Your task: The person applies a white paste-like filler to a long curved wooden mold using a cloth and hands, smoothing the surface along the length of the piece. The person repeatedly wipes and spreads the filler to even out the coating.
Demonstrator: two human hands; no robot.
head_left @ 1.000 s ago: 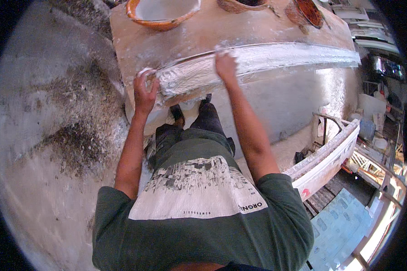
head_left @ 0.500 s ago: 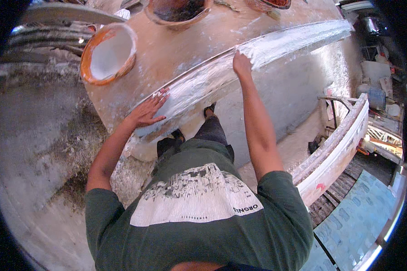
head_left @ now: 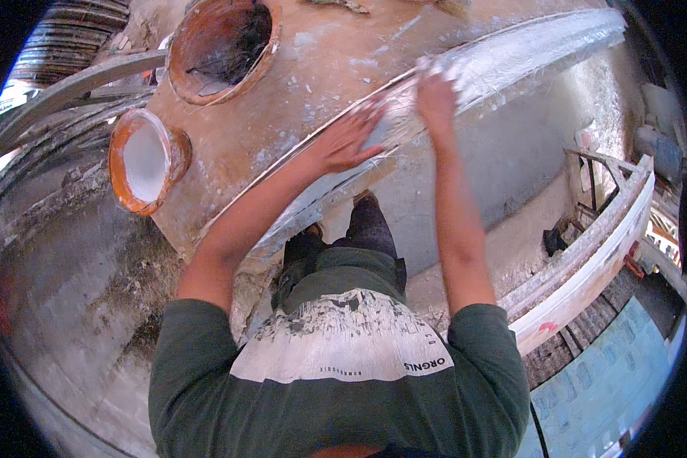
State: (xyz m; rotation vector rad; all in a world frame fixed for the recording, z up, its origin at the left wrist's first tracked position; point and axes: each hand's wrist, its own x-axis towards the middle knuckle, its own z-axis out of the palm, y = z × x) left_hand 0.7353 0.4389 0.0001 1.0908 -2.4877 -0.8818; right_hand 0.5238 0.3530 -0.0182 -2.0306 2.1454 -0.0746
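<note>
A long, slightly curved piece with a wet white coating (head_left: 523,61) runs from lower left to upper right, and its surface looks glossy. My left hand (head_left: 347,139) lies flat on its middle stretch, fingers spread and holding nothing. Just to the right, my right hand (head_left: 437,103) touches the coated face near its far edge. White smears cover its fingertips, and motion blurs the fingers, so whether they hold anything is unclear. Loose fibre-like strands show along the near edge below my hands.
An orange bowl with white liquid (head_left: 146,166) stands at left beside a larger clay-coloured pot (head_left: 271,52). Both rest on a white-spattered brown surface (head_left: 298,99). At right lie a white curved moulding (head_left: 588,282) and a pale blue sheet (head_left: 599,382). My feet are below the piece.
My left hand has slid up and right along the coated piece, close to my right hand. My right hand has shifted slightly right. The whole view has turned somewhat.
</note>
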